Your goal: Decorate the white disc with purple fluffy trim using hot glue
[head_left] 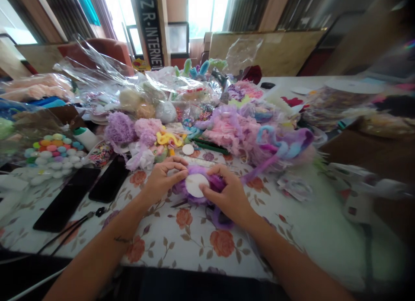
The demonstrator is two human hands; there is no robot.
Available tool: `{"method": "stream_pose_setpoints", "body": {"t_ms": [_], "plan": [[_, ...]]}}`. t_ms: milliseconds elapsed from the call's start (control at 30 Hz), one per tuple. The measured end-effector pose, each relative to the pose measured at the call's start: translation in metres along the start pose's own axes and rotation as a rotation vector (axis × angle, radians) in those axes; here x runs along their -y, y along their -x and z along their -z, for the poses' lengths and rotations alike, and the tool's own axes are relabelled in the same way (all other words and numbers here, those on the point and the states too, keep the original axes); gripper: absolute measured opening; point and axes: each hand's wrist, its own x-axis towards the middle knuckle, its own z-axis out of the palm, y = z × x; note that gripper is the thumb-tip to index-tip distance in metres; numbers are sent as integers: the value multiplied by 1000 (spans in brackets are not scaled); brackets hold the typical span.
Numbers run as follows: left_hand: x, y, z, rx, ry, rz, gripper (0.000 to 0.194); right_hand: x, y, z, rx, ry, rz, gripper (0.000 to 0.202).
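A white round disc (196, 185) lies against a purple fluffy piece (195, 169), which shows around its edge. My right hand (228, 193) grips this piece from the right, thumb pressed on the disc's face and fingers curled over the purple fluff. On the other side, my left hand (164, 178) has bent fingers, with thumb and index fingertips closed at the fluff's left edge. A purple fuzzy strand (222, 219) loops below my right hand. Just beyond the hands lies a smaller white disc (188, 150).
Two black phones (66, 201) lie at the left, near a bag of colored pompoms (53, 150). Pink and purple fluffy material (227, 130) is heaped beyond the hands, beside green stems (212, 146). A white glue gun (359, 201) appears at the right. Flowered cloth (181, 240) covers the table.
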Motion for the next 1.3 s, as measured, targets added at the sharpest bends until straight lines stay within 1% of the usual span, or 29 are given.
{"method": "stream_pose_setpoints", "body": {"t_ms": [133, 267, 333, 367, 433, 500, 533, 567, 600, 700, 733, 800, 900, 1033, 1133, 1233, 1300], "plan": [[1, 0, 0, -6, -6, -13, 16, 0, 1, 0, -6, -6, 26, 18], [2, 1, -6, -32, -33, -54, 18, -1, 2, 0, -14, -4, 30, 17], [3, 2, -9, -40, -8, -56, 20, -1, 2, -1, -16, 1, 23, 17], [4, 2, -11, -39, 21, -39, 21, -1, 1, -1, -18, 2, 18, 18], [6, 3, -15, -38, 127, 41, 27, 0, 0, -1, -11, 5, -5, 19], [7, 3, -17, -73, 270, 139, 36, 1, -1, -1, 13, 7, -29, 20], [7, 3, -17, -101, 323, 164, 40, 2, -1, -1, 23, 6, -39, 20], [6, 3, -17, -125, 340, 160, 41, 2, -2, 0, 33, 2, -48, 20], [5, 4, -16, -136, 315, 128, 39, 2, -2, 0, 41, -3, -55, 20], [0, 4, -12, -89, 107, -21, 23, 2, -2, 1, 56, -13, -52, 20], [-1, 4, -12, -78, 58, -51, 21, 1, -2, 1, 59, -6, -41, 20], [-2, 4, -11, -79, 29, -62, 17, 1, -1, 0, 64, 14, -10, 19], [-2, 5, -9, -67, 83, -17, 14, 2, 1, -1, 76, 14, 31, 18], [-1, 5, -6, 17, 281, 104, 13, 5, 2, 0, 107, -60, 28, 19], [-5, 6, -4, 77, 414, 184, 12, 7, 2, 3, 140, -106, 9, 20], [-10, 6, -4, 92, 469, 252, 20, 6, 1, 6, 155, -114, 8, 20], [-12, 6, -4, 82, 449, 260, 24, 6, 1, 7, 163, -114, 7, 20]]}}
